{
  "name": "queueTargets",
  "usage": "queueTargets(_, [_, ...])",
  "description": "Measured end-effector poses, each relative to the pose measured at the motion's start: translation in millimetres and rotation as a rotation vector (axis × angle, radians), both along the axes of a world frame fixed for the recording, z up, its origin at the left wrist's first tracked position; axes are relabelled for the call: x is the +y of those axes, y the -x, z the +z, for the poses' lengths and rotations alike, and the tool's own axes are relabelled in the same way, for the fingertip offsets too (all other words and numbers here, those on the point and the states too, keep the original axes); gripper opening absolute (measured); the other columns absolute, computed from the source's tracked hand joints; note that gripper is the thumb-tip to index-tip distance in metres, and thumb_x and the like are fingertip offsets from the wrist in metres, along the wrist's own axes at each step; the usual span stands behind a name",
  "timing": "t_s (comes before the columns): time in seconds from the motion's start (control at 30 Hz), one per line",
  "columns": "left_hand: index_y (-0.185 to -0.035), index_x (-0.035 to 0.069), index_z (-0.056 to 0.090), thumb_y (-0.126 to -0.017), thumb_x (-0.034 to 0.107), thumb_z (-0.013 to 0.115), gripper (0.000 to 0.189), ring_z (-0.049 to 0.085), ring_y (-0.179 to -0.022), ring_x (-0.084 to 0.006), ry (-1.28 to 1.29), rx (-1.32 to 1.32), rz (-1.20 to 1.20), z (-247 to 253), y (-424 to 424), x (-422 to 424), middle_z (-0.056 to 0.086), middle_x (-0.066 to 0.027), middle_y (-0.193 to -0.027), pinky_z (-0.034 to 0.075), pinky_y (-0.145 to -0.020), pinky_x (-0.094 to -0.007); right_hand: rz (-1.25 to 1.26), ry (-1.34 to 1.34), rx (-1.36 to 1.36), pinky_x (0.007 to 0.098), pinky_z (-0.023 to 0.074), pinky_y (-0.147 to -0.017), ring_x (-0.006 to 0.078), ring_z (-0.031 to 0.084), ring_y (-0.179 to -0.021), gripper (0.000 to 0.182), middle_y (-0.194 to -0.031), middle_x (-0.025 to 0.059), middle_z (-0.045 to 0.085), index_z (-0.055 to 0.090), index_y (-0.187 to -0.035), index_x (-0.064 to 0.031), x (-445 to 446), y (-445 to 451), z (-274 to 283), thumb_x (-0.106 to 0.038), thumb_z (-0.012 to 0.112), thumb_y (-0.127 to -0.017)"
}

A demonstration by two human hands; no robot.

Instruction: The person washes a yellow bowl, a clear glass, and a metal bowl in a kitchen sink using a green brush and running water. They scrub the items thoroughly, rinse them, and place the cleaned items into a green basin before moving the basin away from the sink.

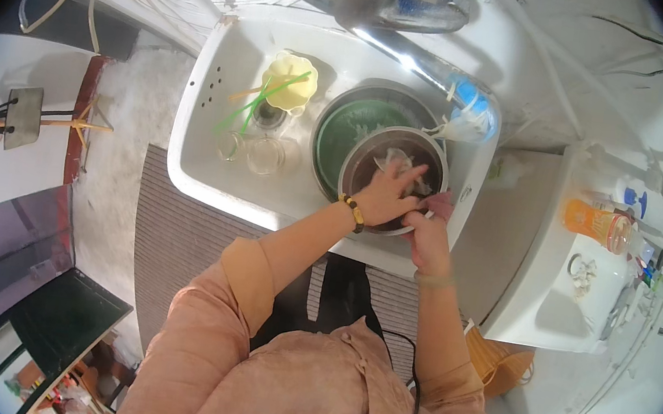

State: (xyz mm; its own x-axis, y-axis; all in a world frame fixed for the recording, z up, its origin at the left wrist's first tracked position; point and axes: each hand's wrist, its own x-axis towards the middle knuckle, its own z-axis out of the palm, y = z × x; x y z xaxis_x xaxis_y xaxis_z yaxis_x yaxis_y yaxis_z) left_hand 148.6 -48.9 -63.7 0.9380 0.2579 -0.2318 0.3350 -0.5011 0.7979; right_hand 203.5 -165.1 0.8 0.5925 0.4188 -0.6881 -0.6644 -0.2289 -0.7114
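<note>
A round metal bowl (344, 175) is tilted over a larger metal basin (316, 144) with a green interior, inside a white sink (228, 195). My left hand (392, 198), with a beaded bracelet at the wrist, reaches into the bowl with fingers spread, over translucent pieces (395, 158) that I cannot identify. It may be touching them; a firm hold does not show. My right hand (429, 233) grips the bowl's near right rim, with a pinkish cloth (439, 204) by its fingers. Further left in the sink are a yellow scalloped bowl (290, 83), green straws (258, 100) and glass jars (265, 155).
A metal faucet (409, 62) reaches over the sink, its spout end wrapped in blue and whitish material (471, 109). To the right, a white washing machine (554, 300) carries an orange bottle (593, 224). A ribbed mat (181, 233) lies on the floor below the sink.
</note>
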Motion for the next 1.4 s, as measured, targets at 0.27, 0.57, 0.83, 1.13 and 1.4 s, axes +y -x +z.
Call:
queueTargets(0.27, [-0.128,0.01,0.035,-0.088,0.035,0.055,0.051,0.046,-0.109,-0.0135,1.497,-0.183,0.568,36.4,-4.4,-3.5,0.048,-0.0039,-0.12,0.041,-0.086,-0.0271,0.604,0.361,-0.992,0.0447,0.0404,-0.092,0.0482,0.034,-0.118,0.079,-0.132,0.0301,0.023,0.015,-0.142,-0.0159,25.2,3.1,4.0,0.0,0.051,-0.073])
queueTargets(0.57, [-0.117,0.012,0.044,-0.079,0.016,0.06,0.041,0.051,-0.1,-0.0264,0.151,-0.088,0.611,-50.6,15.1,54.7,0.047,-0.0096,-0.12,0.045,-0.078,-0.04,0.437,0.365,-1.02,0.0402,0.0308,-0.102,0.0384,0.035,-0.123,0.075,-0.132,0.0192,0.036,0.029,-0.138,-0.0107,-7.2,-13.8,47.3,0.014,0.039,-0.068])
queueTargets(0.83, [-0.126,0.018,0.043,-0.079,0.012,0.06,0.051,0.042,-0.115,-0.0414,-0.34,0.448,0.162,-106.8,-6.1,50.7,0.034,-0.0213,-0.134,0.045,-0.089,-0.0447,0.132,0.212,-0.959,0.036,0.0234,-0.108,0.0298,0.032,-0.129,0.08,-0.137,0.0166,0.034,0.03,-0.138,-0.0066,-34.7,-20.4,66.7,0.016,0.032,-0.061])
queueTargets(1.13, [-0.101,0.014,0.059,-0.078,0.05,0.056,0.043,0.049,-0.105,-0.0332,-0.246,0.477,0.094,-13.1,-31.0,58.0,0.053,-0.0157,-0.114,0.044,-0.082,-0.0429,0.035,0.21,-0.89,0.0355,0.0212,-0.108,0.0275,0.03,-0.13,0.081,-0.138,0.0148,0.033,0.03,-0.138,-0.0071,-56.5,-32.8,80.8,0.016,0.032,-0.06])
queueTargets(1.4, [-0.098,0.006,0.061,-0.076,0.029,0.061,0.032,0.038,-0.113,-0.0304,-0.699,-0.034,0.037,-34.7,-94.7,-28.5,0.04,-0.0165,-0.126,0.032,-0.094,-0.0419,-0.017,0.285,-0.896,0.0365,0.0212,-0.108,0.0273,0.029,-0.13,0.081,-0.138,0.0135,0.033,0.028,-0.139,-0.007,-68.7,-39.0,92.4,0.012,0.032,-0.06])
